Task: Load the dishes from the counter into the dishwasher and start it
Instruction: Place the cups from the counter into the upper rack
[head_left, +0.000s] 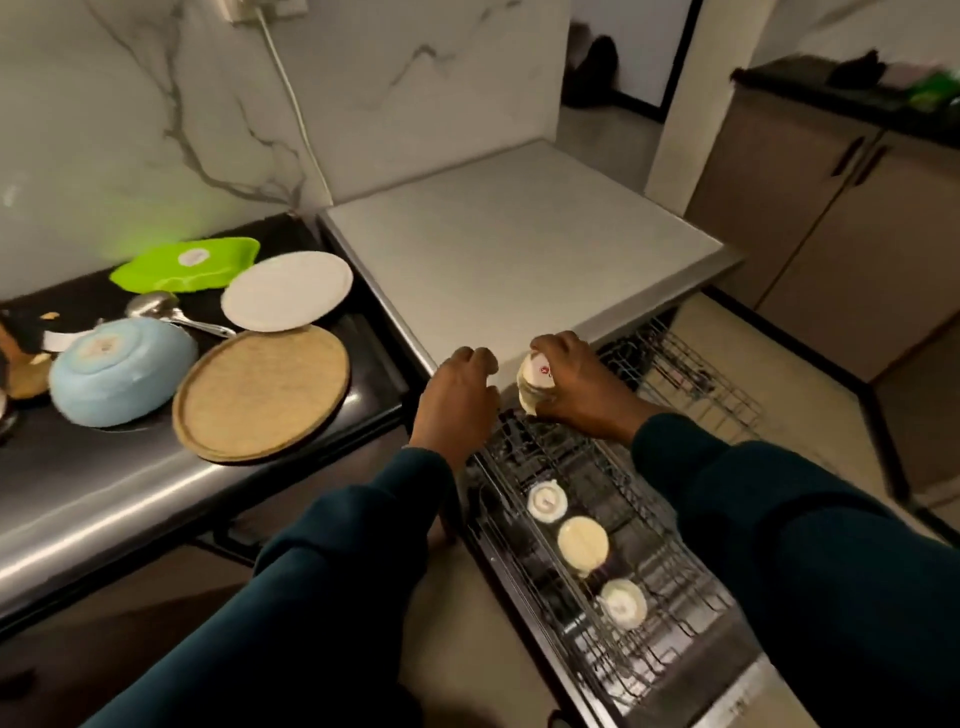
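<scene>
Three upturned cups (583, 544) sitting in pulled-out dishwasher rack (670, 587), lower right. Right hand (576, 387) wrapped round cream cup (536, 382) over rack's far end; left hand (457, 397) curled, holding nothing. Plates, blue bowl (122, 371) on table (104, 499) at left.

Marble wall (156, 130) at 11 o'clock; beige floor (857, 410), brown cabinets (831, 223) at 2 o'clock; dim light.

Right hand (576, 384) hides most of the cup (535, 382).
</scene>
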